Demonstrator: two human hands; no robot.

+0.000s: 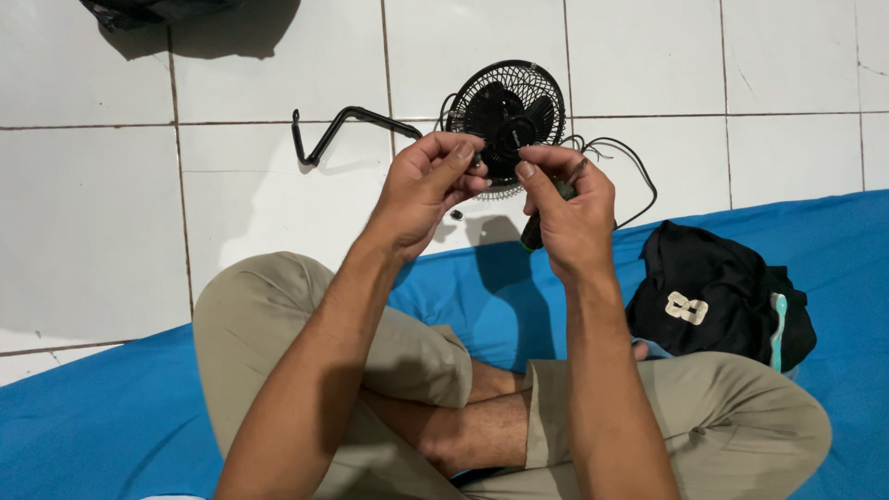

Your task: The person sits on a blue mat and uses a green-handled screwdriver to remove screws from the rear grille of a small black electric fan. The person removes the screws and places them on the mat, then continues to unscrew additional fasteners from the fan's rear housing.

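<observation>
A person sits cross-legged on a blue mat (111, 417) spread over a white tiled floor (93, 213), knees in khaki shorts (269, 324), both arms raised in front of the chest. The left hand (428, 185) is closed in a pinch, thumb and fingertips pressed together around something very small near the fingertips; it is too tiny to tell what it is. The right hand (569, 208) is closed as well, its fingers wrapped around a screwdriver (534, 231) with a dark handle whose lower end sticks out below the palm, while its thumb and forefinger meet the left hand's fingertips. The two hands nearly touch at the tips, held above the floor just near of a small black fan (507, 106). The fan lies on the tiles at the far middle of the scene, its round wire grille facing up and its dark blades visible inside. A black cord (639, 176) curls out from the fan to the right. A bent black metal bracket (343, 125) reaches left from the fan and lies flat on the floor. A small dark bit (456, 215) rests on the tile below the left hand. To the right, on the mat, lies a crumpled black garment (718, 296) with a white mark, and a dark bag (157, 11) sits at the far left edge.
</observation>
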